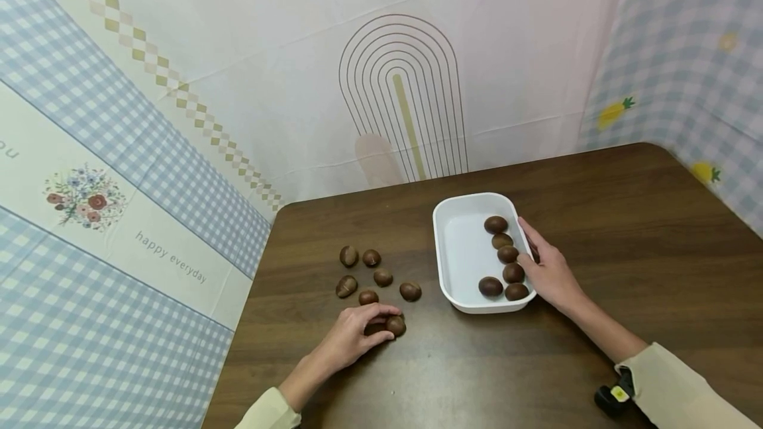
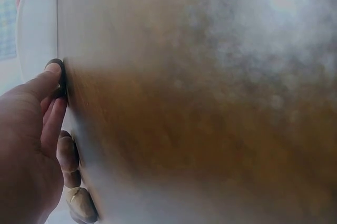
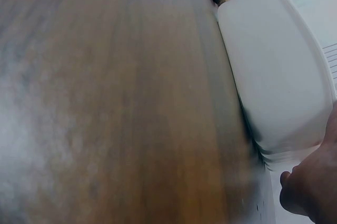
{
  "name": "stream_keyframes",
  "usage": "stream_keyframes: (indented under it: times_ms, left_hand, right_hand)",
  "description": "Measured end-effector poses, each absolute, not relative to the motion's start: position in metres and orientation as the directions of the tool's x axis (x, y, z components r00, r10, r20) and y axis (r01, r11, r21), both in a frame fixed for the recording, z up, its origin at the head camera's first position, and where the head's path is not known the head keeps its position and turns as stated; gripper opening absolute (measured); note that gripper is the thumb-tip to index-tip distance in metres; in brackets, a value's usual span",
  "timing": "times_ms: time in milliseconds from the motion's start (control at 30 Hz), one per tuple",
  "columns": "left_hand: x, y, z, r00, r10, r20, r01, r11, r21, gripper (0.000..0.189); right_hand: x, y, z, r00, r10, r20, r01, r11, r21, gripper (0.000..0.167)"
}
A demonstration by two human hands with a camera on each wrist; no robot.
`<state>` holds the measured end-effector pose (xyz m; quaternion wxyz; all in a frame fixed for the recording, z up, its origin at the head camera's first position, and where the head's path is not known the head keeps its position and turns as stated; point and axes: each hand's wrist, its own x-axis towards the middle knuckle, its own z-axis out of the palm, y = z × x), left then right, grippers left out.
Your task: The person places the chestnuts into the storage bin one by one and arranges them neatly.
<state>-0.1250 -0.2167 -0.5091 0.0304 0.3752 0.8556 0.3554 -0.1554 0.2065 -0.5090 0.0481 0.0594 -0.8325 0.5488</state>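
Note:
My left hand [image 1: 350, 335] is low over the table with thumb and fingertips pinching a brown chestnut [image 1: 396, 326]. In the left wrist view the thumb lies against that chestnut [image 2: 62, 79], at table level. My right hand [image 1: 553, 277] grips the right side of a white tray [image 1: 465, 243], thumb over the rim and fingers along the outer wall. Several chestnuts [image 1: 508, 254] lie in the tray, most in a line along its right wall. Several loose chestnuts [image 1: 383, 277] are scattered on the table just beyond my left hand.
The brown wooden table [image 1: 453, 376] has a back edge against a patterned cloth wall [image 1: 286, 71]. Checked cloth [image 1: 119, 323] hangs along the left side. A black device [image 1: 614, 397] is strapped at my right wrist.

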Motion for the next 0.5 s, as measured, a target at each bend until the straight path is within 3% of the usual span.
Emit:
stream_keyframes:
  times_ms: [333,500]
  left_hand:
    - [-0.129,-0.212,-0.497,-0.701,0.657,0.279,0.651,0.429,0.626,0.042]
    - [-0.138,-0.205,-0.484,-0.662,0.672,0.331,0.7,0.397,0.593,0.043]
  right_hand:
    - [-0.156,0.206,-0.509,-0.988,-0.054,0.146,-0.155,0.381,-0.911,0.072]
    - [-0.156,0.207,-0.509,-0.989,-0.052,0.136,-0.145,0.389,-0.91,0.072]
